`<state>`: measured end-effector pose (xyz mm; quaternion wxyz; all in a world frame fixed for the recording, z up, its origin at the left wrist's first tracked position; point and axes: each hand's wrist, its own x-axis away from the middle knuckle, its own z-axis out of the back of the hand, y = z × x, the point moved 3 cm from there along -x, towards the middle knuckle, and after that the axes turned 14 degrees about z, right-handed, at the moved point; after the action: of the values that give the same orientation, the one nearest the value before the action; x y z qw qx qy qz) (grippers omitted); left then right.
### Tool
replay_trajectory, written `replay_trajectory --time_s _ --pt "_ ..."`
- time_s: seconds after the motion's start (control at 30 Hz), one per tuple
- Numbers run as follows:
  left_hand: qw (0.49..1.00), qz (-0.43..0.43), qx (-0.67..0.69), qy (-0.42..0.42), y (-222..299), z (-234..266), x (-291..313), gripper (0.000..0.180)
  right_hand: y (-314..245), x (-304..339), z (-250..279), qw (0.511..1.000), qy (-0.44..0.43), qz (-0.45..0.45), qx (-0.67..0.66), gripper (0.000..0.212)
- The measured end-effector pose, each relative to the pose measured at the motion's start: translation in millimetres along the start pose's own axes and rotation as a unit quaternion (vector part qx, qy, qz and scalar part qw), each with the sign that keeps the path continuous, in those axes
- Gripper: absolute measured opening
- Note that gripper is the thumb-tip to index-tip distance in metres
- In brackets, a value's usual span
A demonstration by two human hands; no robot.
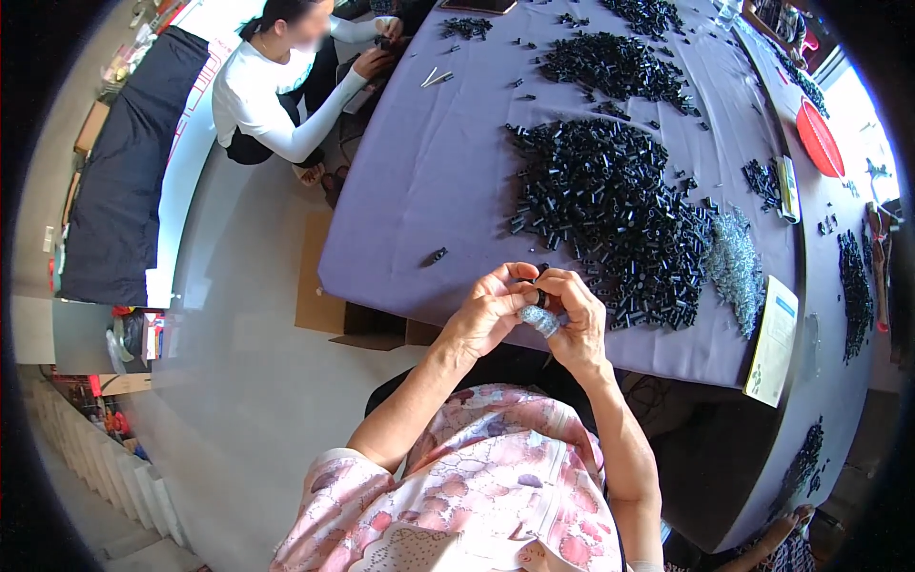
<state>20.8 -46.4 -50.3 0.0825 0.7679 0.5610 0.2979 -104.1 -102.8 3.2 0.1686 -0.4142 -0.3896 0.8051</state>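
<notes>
My left hand (489, 313) and my right hand (578, 316) meet just off the table's near edge, fingers closed in a pinch. Between the fingertips is a small black cylindrical part (542, 298), partly hidden by the fingers. A clear, bluish, glinting wad (540, 321) lies at my right thumb; whether it is wrapped round the thumb or held there, I cannot tell. Just beyond my hands spreads a big pile of small black cylindrical parts (610, 205). To its right lies a heap of small clear, shiny pieces (734, 272).
A purple cloth covers the table (410, 191). One loose black part (436, 256) lies left of the pile. Rightward are a pale booklet (772, 341) and a red basket (820, 139). A co-worker in white (276, 95) sits at the far left. A cardboard box (319, 276) stands below the table.
</notes>
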Motion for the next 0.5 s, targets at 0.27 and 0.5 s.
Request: replay_trajectory --time_s 0.27,0.5 --pt "1.0 -0.005 0.001 0.006 -2.3 -5.4 0.8 0.03 -1.8 3.5 1.4 0.999 0.03 0.011 -0.012 0.031" --pt "0.998 -0.021 -0.018 0.058 0.0 -4.0 6.0 0.021 -3.5 8.6 0.0 0.999 -0.022 -0.028 -0.039 0.055"
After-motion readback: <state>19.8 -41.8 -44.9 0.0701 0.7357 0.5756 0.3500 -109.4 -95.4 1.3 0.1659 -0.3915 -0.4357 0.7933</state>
